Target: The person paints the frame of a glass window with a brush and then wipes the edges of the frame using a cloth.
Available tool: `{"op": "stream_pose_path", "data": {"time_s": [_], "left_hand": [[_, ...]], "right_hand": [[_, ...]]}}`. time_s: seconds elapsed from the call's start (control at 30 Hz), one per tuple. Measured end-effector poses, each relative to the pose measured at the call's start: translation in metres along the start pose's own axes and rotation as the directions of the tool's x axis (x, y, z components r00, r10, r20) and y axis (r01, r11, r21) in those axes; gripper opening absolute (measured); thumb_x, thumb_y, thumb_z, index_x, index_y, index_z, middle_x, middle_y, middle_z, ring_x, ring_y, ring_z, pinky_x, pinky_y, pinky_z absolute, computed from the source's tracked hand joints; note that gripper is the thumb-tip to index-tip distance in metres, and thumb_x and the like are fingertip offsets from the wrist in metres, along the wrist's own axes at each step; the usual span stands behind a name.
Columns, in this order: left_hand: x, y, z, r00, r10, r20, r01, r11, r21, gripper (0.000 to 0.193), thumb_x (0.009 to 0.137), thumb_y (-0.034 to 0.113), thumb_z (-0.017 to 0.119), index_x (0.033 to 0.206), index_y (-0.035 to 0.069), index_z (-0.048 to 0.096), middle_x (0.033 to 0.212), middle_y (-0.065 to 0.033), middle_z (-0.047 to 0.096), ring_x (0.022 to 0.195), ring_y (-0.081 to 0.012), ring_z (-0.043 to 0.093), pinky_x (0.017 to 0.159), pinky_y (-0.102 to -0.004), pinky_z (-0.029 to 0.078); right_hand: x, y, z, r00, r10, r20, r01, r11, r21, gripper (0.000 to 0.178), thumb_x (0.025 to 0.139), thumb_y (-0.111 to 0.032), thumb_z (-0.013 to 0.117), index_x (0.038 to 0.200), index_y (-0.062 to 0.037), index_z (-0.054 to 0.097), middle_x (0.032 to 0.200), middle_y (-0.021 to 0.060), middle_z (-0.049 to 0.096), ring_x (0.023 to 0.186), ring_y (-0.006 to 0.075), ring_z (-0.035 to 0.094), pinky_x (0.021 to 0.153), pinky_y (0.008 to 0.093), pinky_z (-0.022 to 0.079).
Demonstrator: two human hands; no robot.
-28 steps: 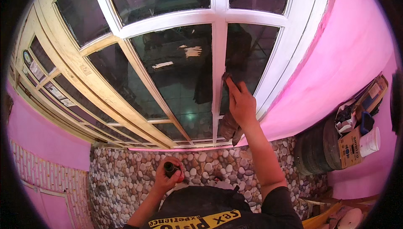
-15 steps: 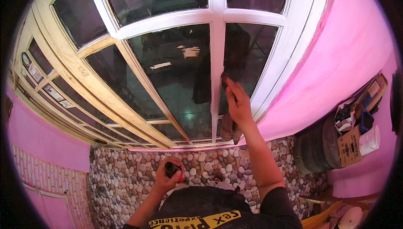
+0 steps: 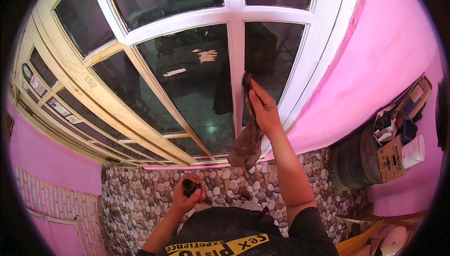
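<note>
My right hand [image 3: 266, 113] pinches a crumpled brown cloth [image 3: 246, 149] with the fingertips. The cloth's upper tip is at the right edge of a white upright window bar [image 3: 237, 64], beside a dark glass pane [image 3: 272, 49]; contact is hard to tell. Below the fingers the rest of the cloth hangs loose, partly over the bar's lower end. Close to my body, my left hand [image 3: 185, 202] is wrapped round a dark bottle [image 3: 189, 186], whose open neck points up. Something red shows under the fingers, mostly hidden.
Bare cream wood [image 3: 136, 73] frames the left panes. A pink wall [image 3: 370, 64] stands on the right. Beside it are a dark barrel [image 3: 351, 162], a cardboard box [image 3: 391, 160] and a white bucket [image 3: 413, 152]. Pebble-patterned flooring [image 3: 136, 199] lies below.
My right hand has moved slightly up along the bar. The cloth's loose end has swung left and spread out more. My left hand still holds the bottle, and the view has shifted slightly.
</note>
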State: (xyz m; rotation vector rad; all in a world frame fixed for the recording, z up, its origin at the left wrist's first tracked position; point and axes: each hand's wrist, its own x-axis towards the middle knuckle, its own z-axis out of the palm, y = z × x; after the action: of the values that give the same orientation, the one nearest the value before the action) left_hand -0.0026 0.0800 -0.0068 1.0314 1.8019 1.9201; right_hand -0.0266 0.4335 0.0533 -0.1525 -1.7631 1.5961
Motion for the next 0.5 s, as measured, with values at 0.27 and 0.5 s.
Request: {"op": "stream_pose_path", "data": {"time_s": [0.27, 0.5], "left_hand": [[-0.003, 0.006, 0.001, 1.0, -0.021, -0.019, 0.021, 0.999, -0.031, 0.022, 0.088, 0.01, 0.067, 0.104, 0.004, 0.053, 0.103, -0.0119, 0.057, 0.09, -0.0186, 0.059, 0.082, -0.0321, 0.048], [-0.008, 0.0, 0.0, 0.999, -0.046, -0.024, 0.046, 0.999, -0.026, 0.023, 0.087, 0.011, 0.067, 0.105, 0.006, 0.053, 0.103, -0.0112, 0.058, 0.091, -0.0191, 0.059, 0.083, -0.0328, 0.049]], "right_hand": [[0.006, -0.008, -0.007, 0.996, 0.087, 0.017, -0.087, 0.996, -0.007, 0.04, 0.104, -0.02, 0.054, 0.143, -0.0137, 0.052, 0.088, -0.0014, 0.059, 0.069, 0.0066, 0.051, 0.059, 0.0216, 0.044], [-0.003, 0.009, -0.007, 0.996, 0.081, 0.039, -0.081, 0.997, -0.004, 0.04, 0.103, -0.021, 0.054, 0.143, -0.015, 0.053, 0.087, -0.0018, 0.058, 0.069, 0.0068, 0.051, 0.06, 0.0219, 0.044]]}}
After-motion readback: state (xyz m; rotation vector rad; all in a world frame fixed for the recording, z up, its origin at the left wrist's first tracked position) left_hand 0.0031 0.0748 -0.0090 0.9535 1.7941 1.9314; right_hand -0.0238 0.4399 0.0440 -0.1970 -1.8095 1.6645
